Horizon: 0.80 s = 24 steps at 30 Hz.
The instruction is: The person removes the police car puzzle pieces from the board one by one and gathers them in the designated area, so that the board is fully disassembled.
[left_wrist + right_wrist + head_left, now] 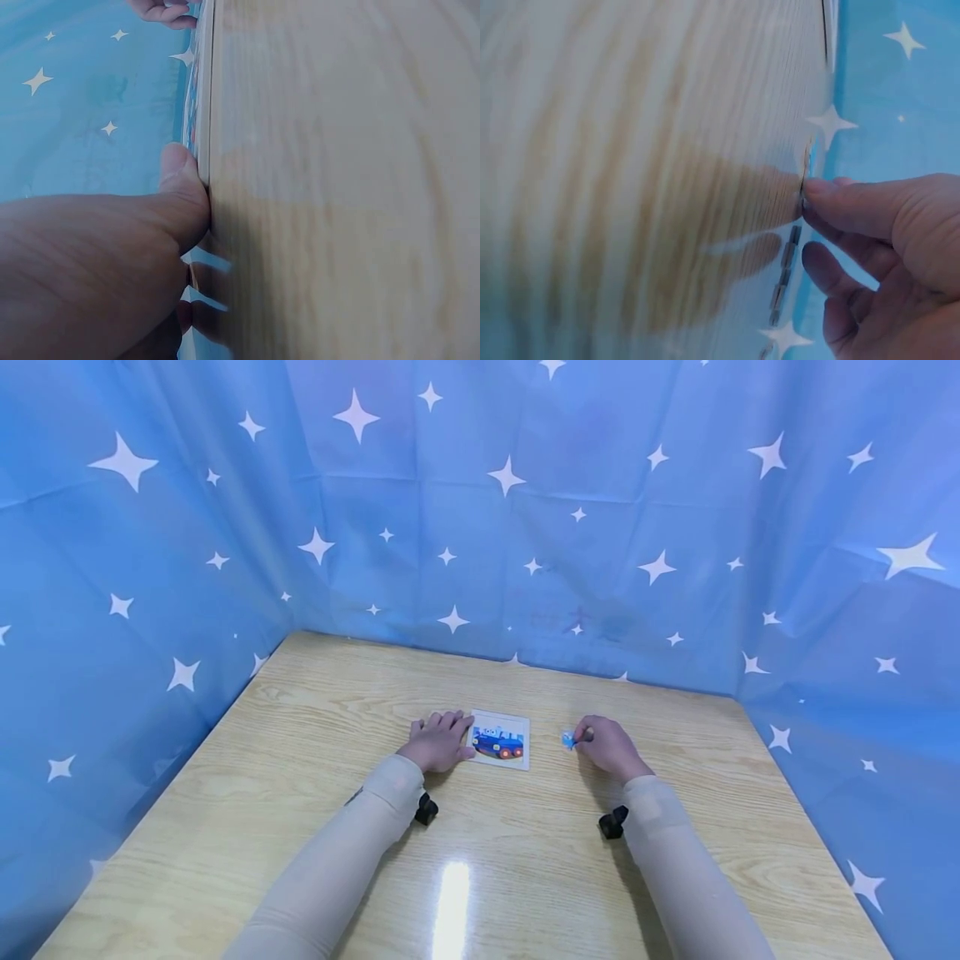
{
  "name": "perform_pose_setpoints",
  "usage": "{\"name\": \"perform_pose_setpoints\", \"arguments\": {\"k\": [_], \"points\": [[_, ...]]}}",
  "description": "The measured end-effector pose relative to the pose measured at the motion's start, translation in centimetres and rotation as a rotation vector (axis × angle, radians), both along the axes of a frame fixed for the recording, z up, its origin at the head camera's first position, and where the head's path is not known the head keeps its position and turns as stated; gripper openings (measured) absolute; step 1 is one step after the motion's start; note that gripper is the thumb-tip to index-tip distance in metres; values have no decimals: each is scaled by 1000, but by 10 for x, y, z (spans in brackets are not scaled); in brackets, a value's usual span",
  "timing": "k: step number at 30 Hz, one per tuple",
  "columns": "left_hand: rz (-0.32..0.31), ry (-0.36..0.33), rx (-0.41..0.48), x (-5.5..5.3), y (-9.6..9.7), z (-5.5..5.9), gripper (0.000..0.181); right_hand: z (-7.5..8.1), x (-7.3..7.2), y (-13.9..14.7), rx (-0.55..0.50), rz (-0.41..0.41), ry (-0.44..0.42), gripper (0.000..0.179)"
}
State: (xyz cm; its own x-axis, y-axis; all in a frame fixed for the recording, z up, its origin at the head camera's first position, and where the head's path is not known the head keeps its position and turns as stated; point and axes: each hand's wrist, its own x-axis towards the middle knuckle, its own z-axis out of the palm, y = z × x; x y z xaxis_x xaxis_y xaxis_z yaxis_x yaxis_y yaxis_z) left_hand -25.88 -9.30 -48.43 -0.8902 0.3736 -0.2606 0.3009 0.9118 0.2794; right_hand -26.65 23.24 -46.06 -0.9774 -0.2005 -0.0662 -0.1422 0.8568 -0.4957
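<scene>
A flat picture board (500, 740) with a white border shows a blue vehicle with red wheels; it lies on the wooden table. At its left edge rests my left hand (438, 742), fingers spread, with the thumb touching the border. The left wrist view has this thumb (178, 184) against the board's thin side. To the right of the board, my right hand (606, 747) pinches a small, flat blue puzzle piece (567, 740) between thumb and fingers, at the table surface. Edge-on, that piece shows as a thin strip in the right wrist view, its exact shape hidden.
The light wooden table (360, 693) reaches back to a blue curtain (480, 568) with white stars, which hangs behind it and along both sides. A bright light reflection lies on the tabletop between the forearms. Each wrist carries a small black camera.
</scene>
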Motion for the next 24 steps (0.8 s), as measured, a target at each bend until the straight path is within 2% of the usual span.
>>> {"name": "perform_pose_setpoints", "arguments": {"k": [4,7,10,13,18,24], "points": [[4,-4,3,0,0,0,71,-1,2,-11,12,6,36,4],[8,-10,6,-3,0,-4,73,1,6,-28,1,51,41,4],[8,-6,18,-5,-1,-6,73,3,8,-45,-35,107,7,5],[10,-8,33,-5,-1,-5,73,5,9,-60,-56,149,-36,14],[14,-6,46,-5,-1,-4,73,4,10,-75,22,180,-35,36],[18,-8,32,-6,0,-6,74,-2,9,-80,123,220,26,32]]}}
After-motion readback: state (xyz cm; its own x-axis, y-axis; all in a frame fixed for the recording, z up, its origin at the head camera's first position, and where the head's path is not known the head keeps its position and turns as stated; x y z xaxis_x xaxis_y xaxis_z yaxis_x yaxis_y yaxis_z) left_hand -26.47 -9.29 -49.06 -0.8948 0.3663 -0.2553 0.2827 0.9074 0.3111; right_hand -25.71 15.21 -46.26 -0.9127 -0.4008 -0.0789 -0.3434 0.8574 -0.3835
